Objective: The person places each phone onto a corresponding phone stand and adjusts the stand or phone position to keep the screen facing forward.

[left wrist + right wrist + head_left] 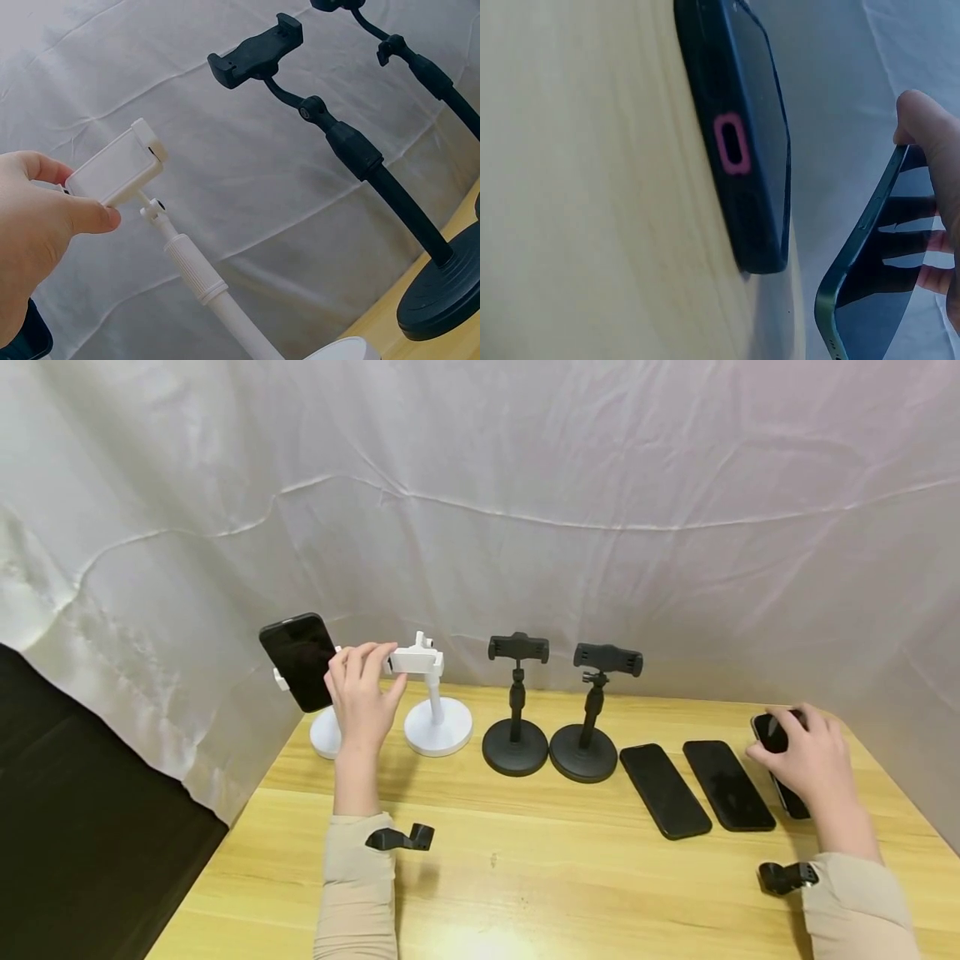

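My left hand [363,697] pinches the white clamp [112,169] of a white phone stand [438,727], thumb below and fingers at its upper end. That clamp holds no phone. To the left, a second white stand [326,735] carries a black phone [300,660], tilted in its clamp. At the far right, my right hand [813,756] grips a dark phone [877,322] by its edges, and the fingers reflect in its screen. Its near end shows below the hand in the head view. Whether it is fully off the table, I cannot tell.
Two black phone stands [516,747] [585,752] with phoneless clamps stand mid-table. Right of them, two black phones [666,791] [729,785] lie flat on the wooden table [495,860]. A pale curtain [525,527] hangs behind.
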### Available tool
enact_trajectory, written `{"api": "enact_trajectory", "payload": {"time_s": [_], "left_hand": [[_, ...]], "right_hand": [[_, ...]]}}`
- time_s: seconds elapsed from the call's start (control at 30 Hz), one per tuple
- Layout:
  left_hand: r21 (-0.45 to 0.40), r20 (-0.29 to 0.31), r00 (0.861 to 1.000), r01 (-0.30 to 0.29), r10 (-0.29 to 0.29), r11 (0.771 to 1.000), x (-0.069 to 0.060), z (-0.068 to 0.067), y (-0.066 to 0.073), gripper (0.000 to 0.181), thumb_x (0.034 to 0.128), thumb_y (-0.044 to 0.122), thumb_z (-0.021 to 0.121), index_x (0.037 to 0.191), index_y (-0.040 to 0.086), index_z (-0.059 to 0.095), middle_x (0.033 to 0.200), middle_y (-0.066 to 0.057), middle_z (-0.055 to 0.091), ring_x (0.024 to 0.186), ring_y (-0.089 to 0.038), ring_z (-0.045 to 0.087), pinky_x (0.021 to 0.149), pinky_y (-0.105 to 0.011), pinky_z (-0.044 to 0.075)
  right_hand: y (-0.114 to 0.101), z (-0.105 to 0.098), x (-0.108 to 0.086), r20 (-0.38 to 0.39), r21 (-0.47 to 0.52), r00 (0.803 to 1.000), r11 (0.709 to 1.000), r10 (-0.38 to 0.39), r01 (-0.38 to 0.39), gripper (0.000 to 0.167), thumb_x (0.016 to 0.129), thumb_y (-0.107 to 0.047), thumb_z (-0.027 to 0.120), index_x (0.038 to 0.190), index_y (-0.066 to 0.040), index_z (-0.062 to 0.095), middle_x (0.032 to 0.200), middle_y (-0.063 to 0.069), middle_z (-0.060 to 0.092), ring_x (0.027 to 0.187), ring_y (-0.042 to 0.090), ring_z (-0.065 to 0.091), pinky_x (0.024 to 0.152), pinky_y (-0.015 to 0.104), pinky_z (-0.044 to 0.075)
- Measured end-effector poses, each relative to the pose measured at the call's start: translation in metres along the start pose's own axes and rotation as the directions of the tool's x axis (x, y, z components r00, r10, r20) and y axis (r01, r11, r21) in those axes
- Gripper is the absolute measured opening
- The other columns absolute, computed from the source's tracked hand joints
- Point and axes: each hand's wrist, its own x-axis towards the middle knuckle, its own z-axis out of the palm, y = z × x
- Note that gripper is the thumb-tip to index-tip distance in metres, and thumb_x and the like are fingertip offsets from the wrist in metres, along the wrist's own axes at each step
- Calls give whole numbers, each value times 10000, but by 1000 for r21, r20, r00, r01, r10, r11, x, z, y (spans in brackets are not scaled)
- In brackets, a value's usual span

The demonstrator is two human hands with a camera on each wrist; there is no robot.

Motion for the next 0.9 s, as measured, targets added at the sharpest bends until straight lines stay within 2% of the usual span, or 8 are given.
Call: {"api": "enact_trajectory", "payload": {"time_s": [0.23,0.47,0.9], "left_hand": [[-3,3,1000,-4,4,1000,0,0,1,361,813,185,782,1152,134,668,1182,-107,605,1161,-350,430,988,-525,311],[2,-13,1000,-6,6,1000,0,1,-1,363,807,183,788,1147,133,671,1175,-104,610,1159,-347,430,986,-530,312],[-3,-15,1000,-10,10,1000,0,2,-2,362,808,177,785,1148,128,670,1174,-112,608,1155,-352,427,978,-528,312]], "right_hand": [[-3,-2,-9,-64,15,998,1000,4,-3,608,708,-232,702,1260,-28,547,1308,334,399,1165,612,321,937,679,258],[-7,-8,-11,-43,-10,999,1000,10,-10,614,733,-237,700,1279,-18,526,1329,352,387,1195,606,307,990,682,231],[-19,-22,-10,-84,-10,996,1000,28,-29,583,751,-231,670,1290,-66,520,1334,334,381,1079,622,321,860,679,257]]}}
